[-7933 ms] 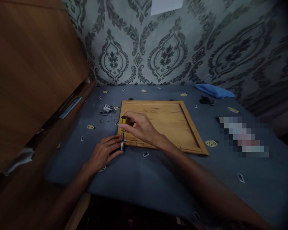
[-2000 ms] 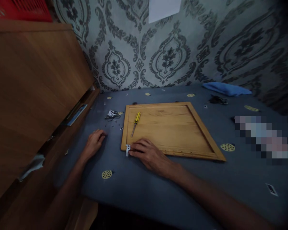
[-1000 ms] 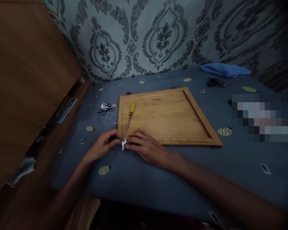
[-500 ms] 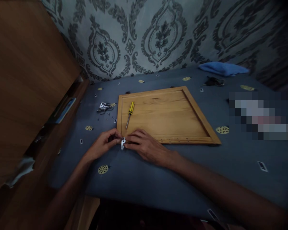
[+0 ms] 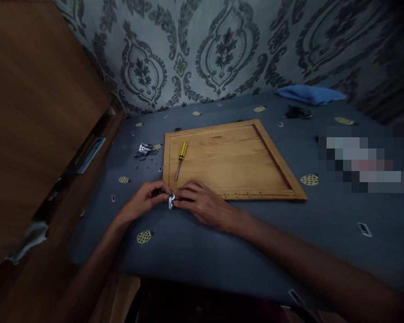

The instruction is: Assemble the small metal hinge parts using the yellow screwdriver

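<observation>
A small silvery metal hinge (image 5: 170,202) is at the near left corner of a framed wooden cabinet door (image 5: 222,157). My left hand (image 5: 150,197) pinches at its upper end with thumb and forefinger; whether a screw is between those tips is too small to tell. From the other side, my right hand (image 5: 204,204) grips the same hinge with its fingertips, palm down over the door's near edge. A screwdriver (image 5: 181,160) with a yellow and black handle lies on the door panel, just beyond my hands. Small dark holes run along the door's near rail.
Left of the door lie more metal hinges (image 5: 145,150) and several loose screws (image 5: 150,163) on the blue pineapple-print cover (image 5: 195,251). A dark object (image 5: 298,112) and a blue cloth (image 5: 311,94) are at the far right. A wooden cabinet (image 5: 37,89) rises on the left.
The view has shifted slightly. Both hands keep their places at the hinge, with hardly any finger movement visible; the door and screwdriver stay put.
</observation>
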Demonstrator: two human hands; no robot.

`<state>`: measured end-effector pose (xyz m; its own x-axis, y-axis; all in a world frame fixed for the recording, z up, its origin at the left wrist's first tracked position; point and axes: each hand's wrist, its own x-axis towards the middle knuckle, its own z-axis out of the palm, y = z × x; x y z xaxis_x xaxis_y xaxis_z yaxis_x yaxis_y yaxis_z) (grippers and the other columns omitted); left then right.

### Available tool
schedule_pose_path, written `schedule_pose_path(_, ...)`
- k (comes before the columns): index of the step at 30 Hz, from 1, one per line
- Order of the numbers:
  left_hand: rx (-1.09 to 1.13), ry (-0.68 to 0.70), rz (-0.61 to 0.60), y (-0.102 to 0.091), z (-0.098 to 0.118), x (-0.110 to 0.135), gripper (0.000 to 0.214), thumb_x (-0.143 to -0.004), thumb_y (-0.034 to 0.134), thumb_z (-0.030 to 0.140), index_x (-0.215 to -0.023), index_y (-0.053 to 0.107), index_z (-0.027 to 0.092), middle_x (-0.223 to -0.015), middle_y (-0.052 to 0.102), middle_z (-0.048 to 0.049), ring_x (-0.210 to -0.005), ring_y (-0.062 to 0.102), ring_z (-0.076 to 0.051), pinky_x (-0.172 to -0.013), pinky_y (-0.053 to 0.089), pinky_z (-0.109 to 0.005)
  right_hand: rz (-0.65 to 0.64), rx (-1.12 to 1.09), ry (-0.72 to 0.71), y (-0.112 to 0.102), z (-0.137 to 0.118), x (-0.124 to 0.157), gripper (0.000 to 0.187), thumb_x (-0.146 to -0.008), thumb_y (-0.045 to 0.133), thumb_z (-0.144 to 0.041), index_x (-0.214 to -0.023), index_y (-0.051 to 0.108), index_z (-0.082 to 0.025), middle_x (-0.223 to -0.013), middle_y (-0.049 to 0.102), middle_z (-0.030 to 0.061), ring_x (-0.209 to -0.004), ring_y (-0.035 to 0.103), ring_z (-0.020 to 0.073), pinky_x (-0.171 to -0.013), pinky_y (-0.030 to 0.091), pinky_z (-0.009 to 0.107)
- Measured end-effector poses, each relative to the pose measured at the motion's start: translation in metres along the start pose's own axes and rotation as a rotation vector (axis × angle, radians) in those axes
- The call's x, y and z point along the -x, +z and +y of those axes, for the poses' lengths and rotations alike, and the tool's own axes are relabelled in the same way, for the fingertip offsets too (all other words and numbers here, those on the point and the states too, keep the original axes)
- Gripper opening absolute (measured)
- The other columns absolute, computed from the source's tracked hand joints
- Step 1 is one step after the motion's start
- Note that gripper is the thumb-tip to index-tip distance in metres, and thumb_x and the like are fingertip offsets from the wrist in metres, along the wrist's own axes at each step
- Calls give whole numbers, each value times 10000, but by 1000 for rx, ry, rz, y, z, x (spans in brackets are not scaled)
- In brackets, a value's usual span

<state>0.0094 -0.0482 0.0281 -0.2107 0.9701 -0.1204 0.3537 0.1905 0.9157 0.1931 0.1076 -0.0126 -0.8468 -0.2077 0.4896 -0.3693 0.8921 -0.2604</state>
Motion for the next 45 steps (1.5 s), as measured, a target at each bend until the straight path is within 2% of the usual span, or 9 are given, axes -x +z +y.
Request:
schedule_pose_path(10, -34, -20, -52, -5, 2, -7, 257, -862, 746, 425, -887, 742, 169, -874, 752, -36, -841, 669, -198, -809, 516, -294, -27, -19, 10, -2, 0, 1, 391, -974, 520, -51, -1269, 700, -234, -1201, 742, 86, -1061, 579, 231, -968, 487, 424)
schedule_pose_path(18, -69, -18, -48, -6, 0, -11, 316, -857, 741, 478, -879, 772, 165, -867, 765, -48, -824, 673, -201, -802, 516, -294, -4, -11, 2, -1, 0, 0, 338, -984, 519, -61, -1231, 707, -197, -1170, 745, 86, -1050, 568, 231, -965, 480, 402)
schedule_pose_path(27, -68, 29, 10, -3, -6, -11, 318, -862, 752, 475, -860, 799, 161, -840, 765, -57, -780, 675, -190, -755, 532, -281, -19, -3, 13, -4, -2, 0, 338, -993, 510, -62, -1222, 710, -210, -1175, 751, 87, -1060, 587, 224, -974, 482, 408)
schedule_pose_path(33, -53, 22, 39, -4, -3, -3, 332, -908, 696, 481, -936, 782, 161, -867, 768, -55, -807, 688, -200, -757, 536, -282, -6, 13, 0, -3, -1, 0, 346, -975, 521, -44, -1228, 705, -191, -1194, 754, 84, -1050, 583, 232, -968, 485, 415)
schedule_pose_path(37, -179, 60, 188, 2, -3, 15, 276, -962, 628, 413, -1009, 760, 175, -922, 759, -49, -855, 679, -210, -770, 520, -285, -13, -3, 5, -1, 0, 0, 356, -986, 510, -56, -1240, 699, -217, -1194, 752, 67, -1073, 586, 230, -976, 485, 419)
schedule_pose_path(41, -373, 151, 276, 14, -7, 32, 214, -1006, 559, 297, -1041, 749, 203, -991, 732, -58, -950, 658, -223, -882, 510, -323, 6, -11, -12, 0, 1, 1, 349, -1005, 474, -61, -1237, 698, -195, -1213, 746, 76, -1071, 582, 235, -966, 498, 417)
schedule_pose_path(43, -467, 216, 279, 18, -8, 36, 219, -997, 574, 274, -1124, 742, 214, -1100, 707, -83, -1075, 624, -251, -976, 491, -366, 9, -7, -17, 1, 2, 1, 343, -1008, 474, -67, -1230, 700, -196, -1207, 748, 78, -1069, 584, 237, -958, 502, 418)
schedule_pose_path(45, -543, 248, 230, 20, -9, 37, 294, -974, 609, 271, -1248, 703, 219, -1235, 662, -108, -1188, 572, -279, -1046, 467, -411, 8, -1, -18, 2, 2, 1, 325, -1005, 497, -81, -1221, 704, -208, -1190, 752, 82, -1064, 589, 239, -946, 503, 423)
